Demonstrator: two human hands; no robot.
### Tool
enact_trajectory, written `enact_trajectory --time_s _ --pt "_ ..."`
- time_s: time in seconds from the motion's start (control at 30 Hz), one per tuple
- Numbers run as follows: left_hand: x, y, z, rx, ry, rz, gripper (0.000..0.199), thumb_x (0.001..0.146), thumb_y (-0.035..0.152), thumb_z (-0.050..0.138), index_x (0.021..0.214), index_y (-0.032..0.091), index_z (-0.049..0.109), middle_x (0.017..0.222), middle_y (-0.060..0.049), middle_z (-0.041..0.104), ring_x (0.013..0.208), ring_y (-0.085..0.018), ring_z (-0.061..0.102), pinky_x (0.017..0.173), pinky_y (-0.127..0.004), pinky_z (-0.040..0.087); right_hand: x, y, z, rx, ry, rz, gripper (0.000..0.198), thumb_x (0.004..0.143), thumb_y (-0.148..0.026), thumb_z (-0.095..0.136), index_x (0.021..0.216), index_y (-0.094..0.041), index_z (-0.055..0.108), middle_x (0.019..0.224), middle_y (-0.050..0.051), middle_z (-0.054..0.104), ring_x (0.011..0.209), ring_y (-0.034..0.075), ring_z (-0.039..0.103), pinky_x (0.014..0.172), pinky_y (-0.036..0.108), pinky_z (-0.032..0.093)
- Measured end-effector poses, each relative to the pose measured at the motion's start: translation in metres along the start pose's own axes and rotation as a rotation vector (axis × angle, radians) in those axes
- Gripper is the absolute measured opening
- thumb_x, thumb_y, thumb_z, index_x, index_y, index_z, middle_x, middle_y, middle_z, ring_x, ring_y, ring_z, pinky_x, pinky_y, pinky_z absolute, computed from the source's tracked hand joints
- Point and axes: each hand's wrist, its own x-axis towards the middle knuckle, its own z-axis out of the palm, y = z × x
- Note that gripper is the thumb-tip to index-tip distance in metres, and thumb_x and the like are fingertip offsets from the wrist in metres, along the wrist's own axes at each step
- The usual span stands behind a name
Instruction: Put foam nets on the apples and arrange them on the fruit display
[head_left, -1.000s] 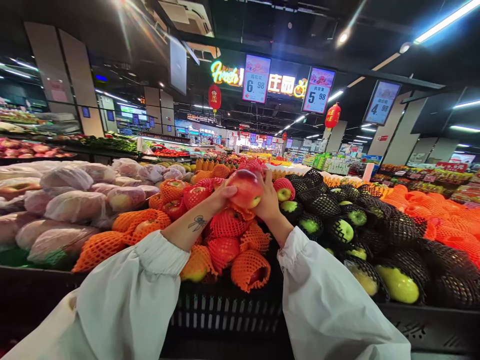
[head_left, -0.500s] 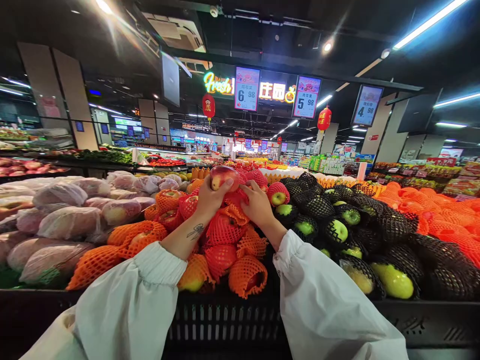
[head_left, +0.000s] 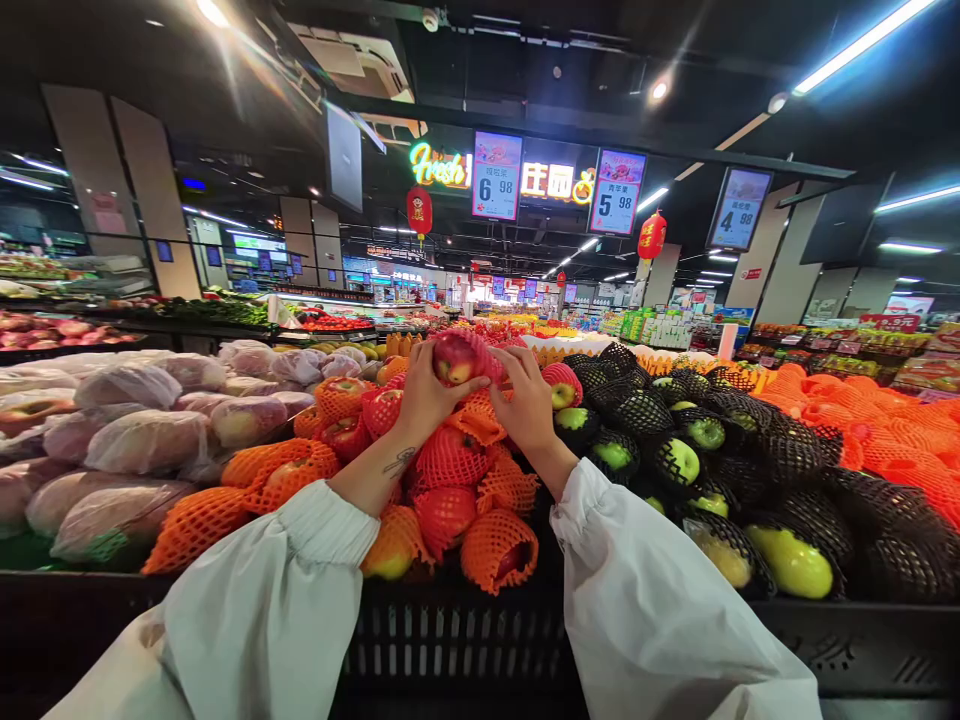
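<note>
A red apple is in the grip of my left hand, raised above the pile. A pink foam net sleeve lies over the apple's right side and top, leaving the face toward me bare. My right hand pinches the sleeve's edge between thumb and fingers, close beside the apple. Below both hands sit several apples in red nets and orange nets. Part of the sleeve is hidden behind my right fingers.
Bagged fruit is heaped on the left. Green apples in black nets lie to the right, with orange-netted fruit beyond. A black slatted crate front runs along the near edge. Price screens hang overhead.
The pink foam sleeve now covers part of the apple, which was bare beside it before. My hands have drawn close together around the apple.
</note>
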Motion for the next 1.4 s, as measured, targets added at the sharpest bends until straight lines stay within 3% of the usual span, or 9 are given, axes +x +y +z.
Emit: enact_trajectory --time_s 0.13,0.3,0.5,0.63,0.77,1.0,1.13,1.23,1.4 --pt "0.002 -0.002 -0.001 -0.024 0.075 -0.056 0.067 0.063 0.054 0.094 0.108 0.020 0.059 0.108 -0.007 0.061 0.105 -0.028 0.062 0.097 -0.047 0.054 0.001 -0.004 0.000 0.150 -0.019 -0.045 0.044 0.095 -0.016 0.051 0.138 -0.021 0.055 0.128 0.012 0.067 0.105 0.021 0.071 0.092 0.038 0.064" --pt "0.007 -0.002 -0.004 -0.139 0.155 -0.176 0.064 0.068 0.068 0.083 0.102 0.019 0.059 0.099 -0.005 0.061 0.093 -0.023 0.060 0.092 -0.044 0.053 0.001 -0.014 -0.006 0.193 -0.182 -0.126 0.054 0.094 -0.016 0.050 0.147 -0.022 0.050 0.141 0.009 0.066 0.131 0.021 0.062 0.113 0.041 0.054" --pt "0.007 -0.005 -0.005 -0.181 0.197 -0.142 0.069 0.070 0.074 0.079 0.106 0.019 0.058 0.103 -0.007 0.062 0.097 -0.024 0.062 0.096 -0.045 0.053 0.004 -0.013 -0.012 -0.023 -0.112 -0.102 0.057 0.098 -0.019 0.051 0.154 -0.024 0.047 0.154 0.008 0.057 0.147 0.024 0.047 0.127 0.049 0.038" --pt "0.004 0.000 -0.007 -0.141 0.085 0.071 0.079 0.067 0.073 0.083 0.119 0.020 0.056 0.120 -0.012 0.061 0.115 -0.030 0.061 0.106 -0.050 0.050 0.004 -0.012 -0.015 -0.139 -0.091 -0.110 0.064 0.098 -0.024 0.057 0.160 -0.027 0.040 0.168 0.006 0.039 0.157 0.027 0.033 0.130 0.053 0.031" --pt "0.002 0.005 -0.009 -0.176 -0.165 0.265 0.096 0.055 0.076 0.088 0.127 0.022 0.054 0.132 -0.014 0.060 0.128 -0.036 0.057 0.114 -0.055 0.045 0.004 -0.010 -0.017 -0.134 -0.146 -0.210 0.067 0.098 -0.033 0.062 0.160 -0.023 0.038 0.169 0.010 0.036 0.157 0.027 0.033 0.130 0.048 0.031" --pt "0.004 0.006 -0.010 -0.227 -0.322 0.164 0.100 0.051 0.081 0.086 0.127 0.023 0.058 0.134 -0.015 0.062 0.131 -0.039 0.056 0.116 -0.056 0.042 0.002 -0.013 -0.017 -0.152 -0.223 -0.091 0.070 0.093 -0.036 0.069 0.158 -0.030 0.043 0.163 0.009 0.045 0.148 0.032 0.045 0.123 0.049 0.042" --pt "0.003 0.007 -0.010 -0.302 -0.361 0.112 0.078 0.075 0.083 0.066 0.121 0.020 0.063 0.126 -0.015 0.066 0.121 -0.034 0.062 0.112 -0.053 0.047 -0.002 -0.012 -0.010 -0.060 -0.098 0.022 0.073 0.088 -0.034 0.073 0.154 -0.026 0.044 0.157 0.012 0.049 0.146 0.031 0.048 0.120 0.049 0.046" --pt "0.002 0.009 -0.011 -0.346 -0.365 0.080 0.055 0.098 0.069 0.040 0.104 0.022 0.069 0.116 -0.013 0.069 0.119 -0.030 0.062 0.113 -0.051 0.046 -0.002 -0.009 -0.005 0.019 0.054 0.099 0.080 0.083 -0.035 0.078 0.152 -0.023 0.040 0.151 0.015 0.052 0.144 0.031 0.049 0.120 0.051 0.045" --pt "0.004 0.011 -0.014 -0.334 -0.376 0.134 0.026 0.091 0.046 0.055 0.088 0.023 0.066 0.125 -0.012 0.066 0.126 -0.031 0.059 0.115 -0.051 0.045 -0.001 -0.009 -0.007 0.042 0.157 0.196 0.084 0.084 -0.039 0.079 0.154 -0.025 0.035 0.149 0.017 0.050 0.142 0.033 0.050 0.120 0.054 0.044"
